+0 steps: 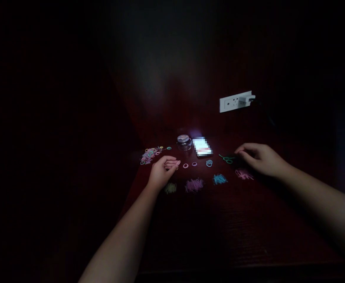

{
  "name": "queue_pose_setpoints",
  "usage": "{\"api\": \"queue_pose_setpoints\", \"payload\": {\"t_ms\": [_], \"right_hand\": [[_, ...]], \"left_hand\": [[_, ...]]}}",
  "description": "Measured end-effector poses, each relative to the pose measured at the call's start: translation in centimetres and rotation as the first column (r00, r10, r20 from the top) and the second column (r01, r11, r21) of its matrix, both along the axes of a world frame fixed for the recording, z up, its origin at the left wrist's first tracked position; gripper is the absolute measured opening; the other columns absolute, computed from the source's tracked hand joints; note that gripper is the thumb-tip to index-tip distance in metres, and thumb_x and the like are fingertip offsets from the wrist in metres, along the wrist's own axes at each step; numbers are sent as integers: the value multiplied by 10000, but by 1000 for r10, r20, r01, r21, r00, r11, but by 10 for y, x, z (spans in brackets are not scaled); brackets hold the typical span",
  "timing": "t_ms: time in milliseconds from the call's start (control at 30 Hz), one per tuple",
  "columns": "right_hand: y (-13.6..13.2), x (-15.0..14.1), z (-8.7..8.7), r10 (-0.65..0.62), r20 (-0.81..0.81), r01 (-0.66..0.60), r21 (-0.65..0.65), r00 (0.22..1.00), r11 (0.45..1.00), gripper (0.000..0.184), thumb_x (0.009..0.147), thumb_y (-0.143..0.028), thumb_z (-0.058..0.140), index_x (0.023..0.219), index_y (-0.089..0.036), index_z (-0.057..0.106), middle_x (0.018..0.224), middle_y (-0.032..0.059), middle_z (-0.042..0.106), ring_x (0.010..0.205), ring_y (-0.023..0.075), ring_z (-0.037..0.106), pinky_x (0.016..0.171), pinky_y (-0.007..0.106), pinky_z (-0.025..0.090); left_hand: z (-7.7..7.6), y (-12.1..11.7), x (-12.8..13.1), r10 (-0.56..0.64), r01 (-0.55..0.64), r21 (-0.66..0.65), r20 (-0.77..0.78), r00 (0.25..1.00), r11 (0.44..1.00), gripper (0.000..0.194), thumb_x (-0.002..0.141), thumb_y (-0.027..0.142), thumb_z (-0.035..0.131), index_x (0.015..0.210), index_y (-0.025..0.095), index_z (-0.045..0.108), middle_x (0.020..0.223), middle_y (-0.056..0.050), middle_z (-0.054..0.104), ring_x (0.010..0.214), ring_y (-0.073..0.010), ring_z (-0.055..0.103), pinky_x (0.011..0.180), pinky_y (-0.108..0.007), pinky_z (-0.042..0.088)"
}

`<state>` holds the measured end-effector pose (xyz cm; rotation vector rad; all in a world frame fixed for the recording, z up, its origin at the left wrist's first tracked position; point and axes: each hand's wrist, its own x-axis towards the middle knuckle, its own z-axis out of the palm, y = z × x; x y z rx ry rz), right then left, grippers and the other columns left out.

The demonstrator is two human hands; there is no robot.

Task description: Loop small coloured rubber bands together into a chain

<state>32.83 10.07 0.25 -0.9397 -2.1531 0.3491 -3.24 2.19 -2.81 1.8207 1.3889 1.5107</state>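
Observation:
My left hand (161,171) is over the left part of the table, its fingers curled around a small pink hair tie (178,162) at the fingertips. Just right of it lie a pink ring-shaped hair tie (185,166) and a purple one (194,164). My right hand (259,157) hovers at the right with thumb and forefinger drawn together; anything between them is too dark to make out. Small green-handled scissors (227,159) lie left of its fingertips. Below that hand is a pile of pink elastic bands (244,174).
Piles of blue bands (220,179), purple bands (194,184) and yellowish bands (170,188) line the near side. Blue hair ties (209,163) lie mid-table. Behind are a mixed heap of ties (151,155), a lidded clear jar (184,143), a lit phone (202,146) and a wall socket (236,101).

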Motion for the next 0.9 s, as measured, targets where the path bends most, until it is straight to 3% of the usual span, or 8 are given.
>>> {"api": "queue_pose_setpoints", "payload": {"t_ms": [133,267,333,400,533,900], "right_hand": [[-32,-31,13,104,75,-116,167,992,979,204,884,-262,528,995,-186,682,958,94,679,848,232,653,752,365,529],[-64,-85,18,210,180,-239,161,961,958,427,849,-193,580,1275,-180,582,1228,145,622,1128,289,592,963,446,482],[-72,-108,16,205,106,-219,148,973,964,415,864,-160,554,1278,-156,583,1238,147,629,1134,271,597,974,421,479],[-74,-121,12,202,33,-204,111,979,973,275,897,-140,512,1119,-165,671,1091,109,696,1011,230,646,904,371,505],[-71,-121,4,195,-91,-186,102,977,977,179,892,-134,532,910,-191,701,899,56,720,842,193,658,785,321,501],[-72,-112,-2,317,-149,-310,68,937,948,112,858,-122,561,820,-177,652,731,15,601,663,142,538,618,258,418]], "left_hand": [[9,-9,17,-23,24,28,-37,999,999,243,786,285,741,959,145,645,901,-84,741,843,-174,717,754,-292,588],[20,-22,40,-54,60,77,-79,995,995,197,788,308,746,878,162,650,860,-51,740,786,-157,712,730,-279,583],[24,-27,49,-69,78,105,-91,993,991,171,791,300,743,850,170,648,843,-36,738,772,-151,708,714,-271,580],[27,-31,55,-65,78,130,-100,993,988,156,793,289,741,822,175,639,835,-27,737,758,-146,706,687,-260,576],[29,-33,59,-38,54,128,-123,992,990,186,782,282,751,783,175,599,826,-27,748,741,-149,712,642,-242,562],[28,-32,57,-35,69,112,-284,958,991,157,771,266,769,829,183,649,793,-4,725,683,-109,664,631,-204,523]]}}
